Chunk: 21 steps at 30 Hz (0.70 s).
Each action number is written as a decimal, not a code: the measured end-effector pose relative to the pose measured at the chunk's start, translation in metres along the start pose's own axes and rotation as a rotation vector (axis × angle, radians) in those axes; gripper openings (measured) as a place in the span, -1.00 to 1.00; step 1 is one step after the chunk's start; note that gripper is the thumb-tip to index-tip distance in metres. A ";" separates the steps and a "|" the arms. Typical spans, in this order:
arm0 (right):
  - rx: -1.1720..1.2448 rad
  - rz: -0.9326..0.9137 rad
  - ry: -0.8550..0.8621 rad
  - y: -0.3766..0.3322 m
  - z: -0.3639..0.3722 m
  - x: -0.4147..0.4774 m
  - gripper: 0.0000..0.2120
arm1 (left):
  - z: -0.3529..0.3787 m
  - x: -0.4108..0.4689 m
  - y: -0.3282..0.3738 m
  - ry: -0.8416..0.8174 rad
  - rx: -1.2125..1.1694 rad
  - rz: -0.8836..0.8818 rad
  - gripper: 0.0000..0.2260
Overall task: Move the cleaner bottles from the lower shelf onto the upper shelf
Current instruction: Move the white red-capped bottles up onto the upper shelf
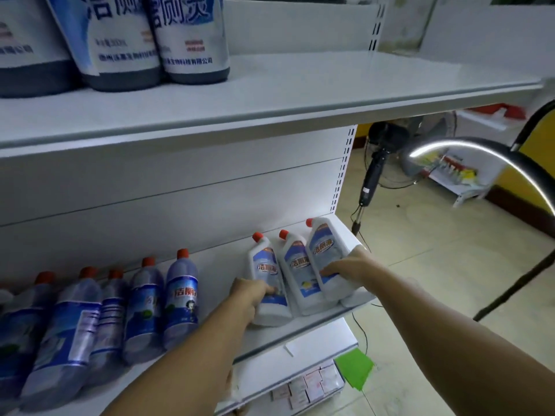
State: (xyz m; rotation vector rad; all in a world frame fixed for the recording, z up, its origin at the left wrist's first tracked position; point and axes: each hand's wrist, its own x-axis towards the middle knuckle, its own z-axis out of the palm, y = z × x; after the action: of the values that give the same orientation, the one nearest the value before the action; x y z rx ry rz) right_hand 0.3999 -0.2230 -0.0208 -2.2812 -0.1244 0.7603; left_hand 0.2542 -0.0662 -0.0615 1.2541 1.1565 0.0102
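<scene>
Both my bare arms reached forward. Left hand gripped the left white bottle low down; right hand wrapped the right white bottle, thumbs hidden. Middle white bottle stood between, all on the lower shelf, right end. Glossy plastic, red caps, bent necks. Upper shelf above: big bottles, tops cut off.

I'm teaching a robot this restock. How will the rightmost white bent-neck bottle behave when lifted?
Probably rigid: the rightmost white bottle keeps its moulded shape under the right hand. Likely hefty if full; its red cap is on. It is tall and touches the middle bottle, so either may tip once parted.
</scene>
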 end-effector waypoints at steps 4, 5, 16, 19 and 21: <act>0.174 -0.131 -0.036 0.017 0.003 -0.036 -0.64 | -0.025 -0.029 -0.007 -0.084 -0.134 0.068 -0.54; 0.242 -0.160 -0.051 0.022 0.005 -0.047 -0.66 | -0.033 -0.042 -0.009 -0.123 -0.186 0.081 -0.55; 0.405 -0.493 -0.627 0.009 0.077 -0.156 -0.35 | -0.149 -0.206 -0.092 0.058 -0.524 0.346 -0.68; 0.295 -0.614 -0.790 -0.010 0.122 -0.204 -0.42 | -0.194 -0.254 -0.121 0.153 -0.540 0.396 -0.66; 0.260 -0.693 -0.858 -0.026 0.149 -0.239 -0.51 | -0.225 -0.284 -0.138 0.210 -0.556 0.421 -0.62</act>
State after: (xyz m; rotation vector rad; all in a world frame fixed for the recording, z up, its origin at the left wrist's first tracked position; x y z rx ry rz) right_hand 0.1236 -0.1843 0.0283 -1.3766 -1.0706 1.2065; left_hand -0.1112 -0.1188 0.0564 0.9833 0.9523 0.7435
